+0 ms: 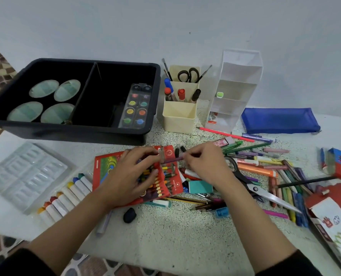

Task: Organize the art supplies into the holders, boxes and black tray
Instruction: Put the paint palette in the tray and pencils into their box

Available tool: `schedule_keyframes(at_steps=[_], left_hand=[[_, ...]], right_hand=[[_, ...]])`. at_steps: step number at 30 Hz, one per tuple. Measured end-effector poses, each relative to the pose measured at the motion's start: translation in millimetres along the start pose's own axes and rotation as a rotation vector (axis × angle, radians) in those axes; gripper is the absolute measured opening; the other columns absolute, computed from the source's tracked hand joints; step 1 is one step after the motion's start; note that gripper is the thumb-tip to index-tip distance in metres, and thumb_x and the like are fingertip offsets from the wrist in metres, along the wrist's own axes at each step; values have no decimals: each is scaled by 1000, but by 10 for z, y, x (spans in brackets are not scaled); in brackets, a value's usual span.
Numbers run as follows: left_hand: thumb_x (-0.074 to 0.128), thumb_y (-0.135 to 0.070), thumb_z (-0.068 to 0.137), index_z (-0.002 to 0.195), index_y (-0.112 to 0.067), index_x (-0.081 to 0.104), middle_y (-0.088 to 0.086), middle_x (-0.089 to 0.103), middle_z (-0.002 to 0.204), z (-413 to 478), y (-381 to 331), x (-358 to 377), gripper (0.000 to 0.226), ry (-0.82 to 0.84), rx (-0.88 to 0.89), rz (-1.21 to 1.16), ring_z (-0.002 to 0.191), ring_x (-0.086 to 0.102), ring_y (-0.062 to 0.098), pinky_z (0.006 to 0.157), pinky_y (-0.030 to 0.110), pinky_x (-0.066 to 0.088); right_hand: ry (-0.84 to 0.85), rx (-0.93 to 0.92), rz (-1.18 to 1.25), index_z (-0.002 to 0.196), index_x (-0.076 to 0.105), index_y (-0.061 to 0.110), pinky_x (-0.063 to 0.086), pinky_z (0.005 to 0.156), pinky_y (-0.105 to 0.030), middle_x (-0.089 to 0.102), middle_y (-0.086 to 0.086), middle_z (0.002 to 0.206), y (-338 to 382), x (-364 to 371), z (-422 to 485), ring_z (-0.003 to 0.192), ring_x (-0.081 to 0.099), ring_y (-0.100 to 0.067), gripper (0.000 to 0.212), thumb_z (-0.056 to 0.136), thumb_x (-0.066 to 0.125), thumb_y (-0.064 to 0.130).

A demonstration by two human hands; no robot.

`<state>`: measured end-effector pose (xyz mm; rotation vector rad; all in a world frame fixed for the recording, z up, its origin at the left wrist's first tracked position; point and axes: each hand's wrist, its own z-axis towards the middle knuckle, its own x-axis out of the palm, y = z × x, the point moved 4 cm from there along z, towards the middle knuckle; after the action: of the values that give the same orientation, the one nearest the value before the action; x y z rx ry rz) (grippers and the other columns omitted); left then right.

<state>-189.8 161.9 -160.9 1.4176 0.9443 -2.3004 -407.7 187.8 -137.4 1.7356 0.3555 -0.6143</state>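
A red box of coloured pencils [106, 166] lies on the table in front of me. My left hand [131, 174] rests on it, fingers curled around its open flap end. My right hand [203, 164] pinches a purple pencil [172, 160] that points left toward the box opening. The black tray [145, 134] stands behind, holding a watercolour palette [136, 106] and round discs. A cream holder [178, 116] with markers, brushes and scissors stands to its right, next to a clear tiered holder [235, 90].
Loose pens, crayons and markers [269, 168] are scattered at right with scissors [263, 192]. A blue pouch [279, 120] lies behind them. Oil pastels [66, 194] and a clear plastic insert [24, 172] lie left. A black eraser [129, 215] and pastel boxes [331, 212] lie near.
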Motion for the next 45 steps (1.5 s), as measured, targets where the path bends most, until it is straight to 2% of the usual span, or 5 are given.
schedule_keyframes(at_steps=[5, 21, 28, 35, 45], left_hand=[[50, -40, 99, 129, -20, 59, -3, 53, 135, 3, -10, -12, 36, -22, 4, -6, 125, 48, 13, 100, 35, 39], [53, -38, 97, 125, -28, 66, -6, 58, 130, 13, 10, 13, 33, 2, 22, 68, 124, 50, 15, 97, 37, 36], [41, -43, 100, 136, -46, 53, -4, 47, 143, 29, 35, 75, 38, 143, 8, 154, 133, 41, 16, 98, 32, 24], [40, -41, 101, 133, -42, 55, -4, 46, 143, 34, 10, 78, 35, 150, -3, 148, 132, 41, 17, 100, 33, 24], [42, -41, 101, 129, -32, 53, -2, 47, 139, 29, -13, 58, 31, 83, -10, 102, 126, 46, 17, 97, 35, 31]], right_hand=[[90, -238, -334, 86, 81, 24, 56, 72, -33, 75, 5, 78, 249, 181, 29, 72, 65, -14, 5, 88, 75, 24], [6, -259, -134, 90, 80, 20, 43, 70, -7, 75, 8, 83, 199, 209, -87, 74, 63, -2, 14, 86, 74, 8], [438, -481, -576, 89, 75, 28, 47, 79, -25, 63, 19, 86, 43, -113, -551, 86, 52, -1, 5, 86, 71, 29], [412, -575, -769, 96, 73, 31, 34, 81, -37, 43, 12, 98, -81, -91, -723, 101, 36, -10, 17, 87, 70, 45], [300, -523, -414, 96, 74, 28, 47, 88, -36, 57, 15, 97, -93, -312, -629, 96, 52, -3, 10, 90, 72, 36]])
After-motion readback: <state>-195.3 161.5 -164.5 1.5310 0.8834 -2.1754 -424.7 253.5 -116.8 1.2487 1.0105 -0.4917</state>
